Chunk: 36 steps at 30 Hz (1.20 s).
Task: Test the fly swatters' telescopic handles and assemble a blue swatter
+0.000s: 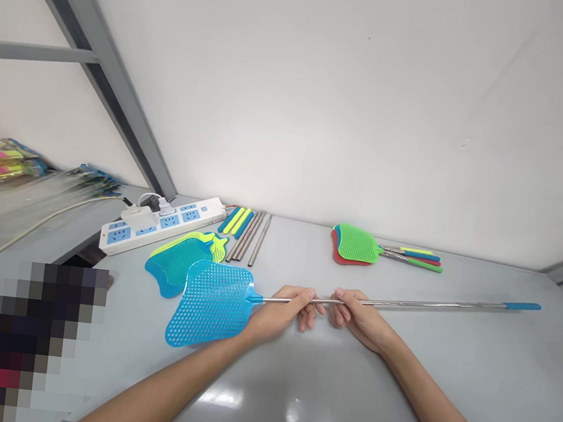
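A blue fly swatter [216, 305] with a long extended telescopic metal rod lies across the view, its perforated head at the left and its blue grip at the far right. My left hand [291, 309] is closed on the rod near the head, thumb on top. Just to the right, my right hand [354, 312] pinches the same rod between thumb and fingers. Beyond the swatter's head lie loose blue and yellow swatter heads [175, 263], partly overlapping. Behind them are several metal rods [248, 238] and several blue and yellow grips [237, 221].
A stack of assembled swatters [358, 244], green on top, lies at the back right near the wall. At the back left a white power strip [164, 224] holds plugs. Packaged items [9, 162] lie on a surface further left, beyond a grey metal frame [117, 100].
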### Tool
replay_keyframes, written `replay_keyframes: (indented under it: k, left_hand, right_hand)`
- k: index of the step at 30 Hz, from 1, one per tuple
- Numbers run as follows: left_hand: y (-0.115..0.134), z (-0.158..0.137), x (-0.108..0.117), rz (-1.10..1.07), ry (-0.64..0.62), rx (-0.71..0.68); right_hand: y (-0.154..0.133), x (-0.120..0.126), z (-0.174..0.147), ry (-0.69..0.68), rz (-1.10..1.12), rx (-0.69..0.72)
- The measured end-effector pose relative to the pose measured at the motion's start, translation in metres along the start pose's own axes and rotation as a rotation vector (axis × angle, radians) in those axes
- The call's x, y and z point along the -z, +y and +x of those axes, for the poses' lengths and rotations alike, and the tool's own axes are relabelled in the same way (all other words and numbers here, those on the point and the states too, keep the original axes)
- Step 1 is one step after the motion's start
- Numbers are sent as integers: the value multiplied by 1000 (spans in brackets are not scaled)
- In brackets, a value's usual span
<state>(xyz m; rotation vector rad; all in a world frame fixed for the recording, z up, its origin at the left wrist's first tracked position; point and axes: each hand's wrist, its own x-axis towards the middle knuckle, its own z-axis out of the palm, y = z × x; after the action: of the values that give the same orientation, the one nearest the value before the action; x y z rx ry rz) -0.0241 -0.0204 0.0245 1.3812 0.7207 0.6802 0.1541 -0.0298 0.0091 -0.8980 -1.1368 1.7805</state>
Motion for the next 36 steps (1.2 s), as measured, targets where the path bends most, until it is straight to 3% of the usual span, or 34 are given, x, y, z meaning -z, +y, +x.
replay_keyframes:
  k: [15, 26, 36]
  left_hand:
    - [-2, 2, 0, 16, -150, -23]
    - [0, 2, -6, 56, -151, -48]
    - [-13, 20, 1, -127, -63, -18]
  right_hand:
    - [-3, -5, -5, -106, 43, -6]
    - [5, -11, -3, -61, -38, 8]
    - [3, -8, -1, 25, 134, -36]
